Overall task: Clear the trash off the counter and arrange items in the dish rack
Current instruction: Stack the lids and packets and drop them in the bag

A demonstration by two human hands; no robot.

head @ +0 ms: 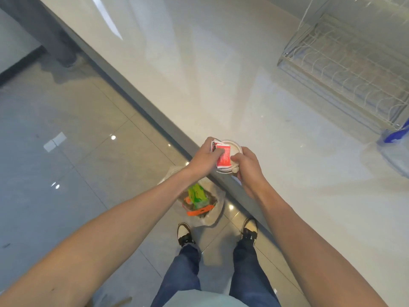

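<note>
My left hand (204, 156) grips red and white wrappers (223, 156) and presses them onto a white round cup (235, 145) at the counter's front edge. My right hand (245, 165) is closed around the cup's right side. Directly below, on the floor, an open clear trash bag (213, 214) holds green and orange packaging. The wire dish rack (345, 69) stands on the white counter (221, 74) at the far right and looks empty.
A clear plastic item with blue print (396, 138) lies at the counter's right edge below the rack. The grey counter edge runs diagonally from top left to my feet. My two shoes stand on glossy floor tiles beside the bag.
</note>
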